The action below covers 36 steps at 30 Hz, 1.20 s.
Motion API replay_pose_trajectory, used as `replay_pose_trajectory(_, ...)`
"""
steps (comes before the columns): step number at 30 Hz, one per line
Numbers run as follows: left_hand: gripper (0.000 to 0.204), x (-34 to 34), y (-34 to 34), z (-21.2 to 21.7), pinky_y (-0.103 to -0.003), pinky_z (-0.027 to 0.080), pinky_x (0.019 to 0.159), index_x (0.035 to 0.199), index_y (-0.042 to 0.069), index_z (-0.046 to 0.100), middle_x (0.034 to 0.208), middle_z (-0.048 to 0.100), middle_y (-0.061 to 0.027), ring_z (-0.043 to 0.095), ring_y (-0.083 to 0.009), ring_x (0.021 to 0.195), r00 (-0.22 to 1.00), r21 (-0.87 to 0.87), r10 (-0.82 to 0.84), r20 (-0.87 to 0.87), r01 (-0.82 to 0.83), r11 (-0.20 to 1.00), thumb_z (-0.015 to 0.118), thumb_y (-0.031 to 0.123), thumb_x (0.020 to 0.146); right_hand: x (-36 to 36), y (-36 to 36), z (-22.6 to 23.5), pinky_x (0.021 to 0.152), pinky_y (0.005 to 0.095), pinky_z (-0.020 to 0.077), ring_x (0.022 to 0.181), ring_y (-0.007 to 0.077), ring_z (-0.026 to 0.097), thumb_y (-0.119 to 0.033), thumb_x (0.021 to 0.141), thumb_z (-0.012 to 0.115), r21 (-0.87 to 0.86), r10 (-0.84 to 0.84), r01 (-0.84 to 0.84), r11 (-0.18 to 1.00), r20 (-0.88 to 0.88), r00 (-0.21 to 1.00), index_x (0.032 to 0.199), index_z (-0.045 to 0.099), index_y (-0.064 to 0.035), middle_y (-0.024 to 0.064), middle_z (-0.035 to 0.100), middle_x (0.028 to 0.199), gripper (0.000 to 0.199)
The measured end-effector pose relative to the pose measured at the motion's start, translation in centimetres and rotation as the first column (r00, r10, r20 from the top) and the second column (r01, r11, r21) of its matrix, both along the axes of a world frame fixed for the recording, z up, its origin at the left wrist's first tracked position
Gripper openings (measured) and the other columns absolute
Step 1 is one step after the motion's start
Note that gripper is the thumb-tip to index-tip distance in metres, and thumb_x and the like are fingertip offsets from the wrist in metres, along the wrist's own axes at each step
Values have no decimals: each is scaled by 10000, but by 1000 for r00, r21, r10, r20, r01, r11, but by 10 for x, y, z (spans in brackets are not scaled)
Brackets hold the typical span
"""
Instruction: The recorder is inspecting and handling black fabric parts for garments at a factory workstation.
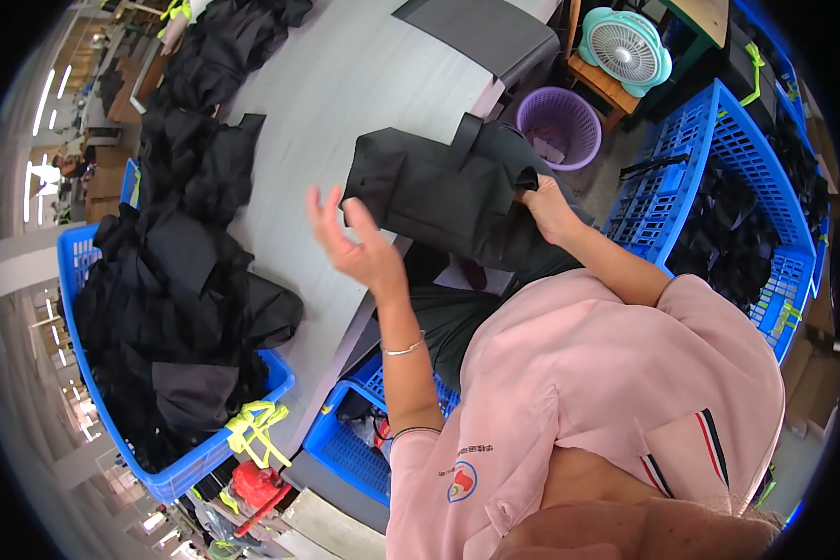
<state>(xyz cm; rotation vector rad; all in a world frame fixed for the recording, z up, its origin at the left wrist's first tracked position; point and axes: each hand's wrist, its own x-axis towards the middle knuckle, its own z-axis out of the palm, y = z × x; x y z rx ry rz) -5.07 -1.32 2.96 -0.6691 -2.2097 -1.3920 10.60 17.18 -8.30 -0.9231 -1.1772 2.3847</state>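
Note:
A black sewn fabric piece (429, 191) with a short strap-like tab at its top spreads over the table's edge and my lap. My right hand (548, 210) pinches its right end, where a small dark fold sticks up by the fingers. At the piece's left end, my left hand (355, 243) is raised with its fingers apart and nothing in them. That hand is slightly blurred. Whether it touches the fabric behind it, I cannot tell.
A blue crate (173, 481) heaped with black fabric stands left; more black fabric (201, 149) trails over the grey table (299, 84). Blue crates (658, 177) are at right. A purple basket (560, 121) and a teal fan (625, 51) on a wooden stool stand beyond my right hand.

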Motion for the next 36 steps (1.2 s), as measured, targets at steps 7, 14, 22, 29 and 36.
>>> replay_pose_trajectory(7,287,-49,-50,-22,-374,446,984,1087,36,677,1399,536,-188,550,-294,1235,867,-106,-129,482,204,973,749,186,853,7,12,-6,687,269,451,731,71,552,48,821,624,144,-7,5,990,14,1000,819,658,-48,-43,636,802,102)
replay_pose_trajectory(14,179,-49,-56,-34,-309,488,874,998,38,684,1327,587,-148,606,-197,1078,728,16,-264,633,329,944,750,60,834,14,23,-2,716,268,489,752,81,599,69,811,605,127,-45,46,991,-5,999,925,710,-34,-35,678,861,186)
replay_pose_trajectory(22,172,-43,-22,-21,-218,465,727,829,-29,677,964,670,-54,594,-86,848,575,329,-302,761,60,942,749,117,882,24,31,4,753,267,512,779,86,629,81,816,587,107,50,-50,993,0,999,992,718,-22,-27,689,896,242)
replay_pose_trajectory(29,172,-52,-5,-48,-217,444,599,877,-40,703,760,662,-11,554,-63,644,561,304,-260,786,14,953,736,128,896,32,28,-4,724,266,516,811,103,635,-5,874,619,3,37,-37,999,-5,999,1079,686,-30,-4,691,955,217)
replay_pose_trajectory(36,149,-51,-11,-55,-222,471,649,957,-59,702,833,686,-28,584,-73,703,586,361,-309,749,31,932,689,86,922,50,37,2,832,312,538,932,151,670,-90,924,620,-75,275,-269,960,78,958,1118,668,-16,46,705,1044,213)
